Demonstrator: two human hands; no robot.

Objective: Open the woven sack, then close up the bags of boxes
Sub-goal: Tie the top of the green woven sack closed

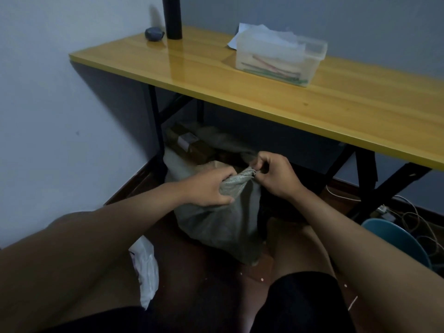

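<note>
- On the floor under the table [264, 92], the grey woven sack [223, 222] is standing upright, its bunched neck pointing up.
- The left hand [211, 188] is gripping the neck; the right hand [274, 174] is pinching its thin tie [251, 173].

Yellow table [264, 92] against grey wall [60, 92]

Bare forearms, no sleeves; black shorts [298, 306] over both thighs; knees bare.

On your yellow table [264, 92] you have a clear plastic box [278, 58], a black cylinder [171, 18] and a small dark object [153, 34]; cables [413, 217] lie beside a blue chair [396, 239].
</note>
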